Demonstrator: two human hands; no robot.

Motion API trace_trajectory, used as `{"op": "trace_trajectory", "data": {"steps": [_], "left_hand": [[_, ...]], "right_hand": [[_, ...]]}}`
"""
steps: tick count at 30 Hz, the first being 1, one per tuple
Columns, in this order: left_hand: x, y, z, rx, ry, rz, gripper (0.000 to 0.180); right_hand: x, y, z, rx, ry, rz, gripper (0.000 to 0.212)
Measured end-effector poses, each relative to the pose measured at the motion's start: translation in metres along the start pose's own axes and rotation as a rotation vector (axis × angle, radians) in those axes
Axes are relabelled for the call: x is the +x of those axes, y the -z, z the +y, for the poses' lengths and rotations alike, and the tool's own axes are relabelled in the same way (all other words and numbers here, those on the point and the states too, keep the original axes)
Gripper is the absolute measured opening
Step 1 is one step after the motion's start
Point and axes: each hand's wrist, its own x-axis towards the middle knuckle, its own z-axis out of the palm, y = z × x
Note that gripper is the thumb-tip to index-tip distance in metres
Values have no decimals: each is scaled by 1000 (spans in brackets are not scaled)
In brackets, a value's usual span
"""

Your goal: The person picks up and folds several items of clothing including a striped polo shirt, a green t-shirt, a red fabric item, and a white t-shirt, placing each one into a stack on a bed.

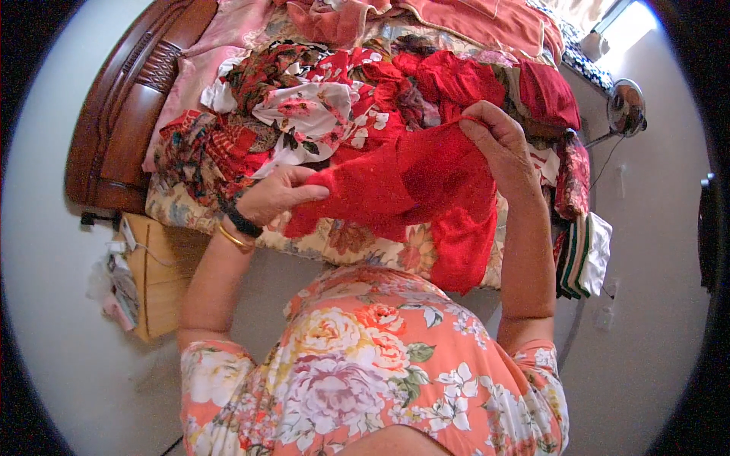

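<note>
A bright red garment (449,178) is stretched between my two hands above the near edge of the bed. My left hand (277,196) pinches one edge of it, thumb on top. Higher up and to the right, my right hand (498,140) grips another edge, and the cloth hangs down below it toward my body. The exact kind of garment does not show. Just beyond my hands lies a heap of clothes (304,114), mostly red, white and patterned.
Folded dark red cloth (549,95) lies at the bed's right, with hanging clothes (582,254) below it. A wooden headboard (114,114) stands on the left, above a light wooden nightstand (163,266). Behind the right corner is a fan (626,106).
</note>
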Motion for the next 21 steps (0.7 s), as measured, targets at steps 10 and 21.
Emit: {"op": "trace_trajectory", "data": {"steps": [10,21], "left_hand": [[27,-43,-11,-80,-130,-47,15],[13,30,82,24,-584,549,21]], "right_hand": [[11,-3,-36,-32,60,-121,12],[21,22,-60,-450,85,-303,30]]}}
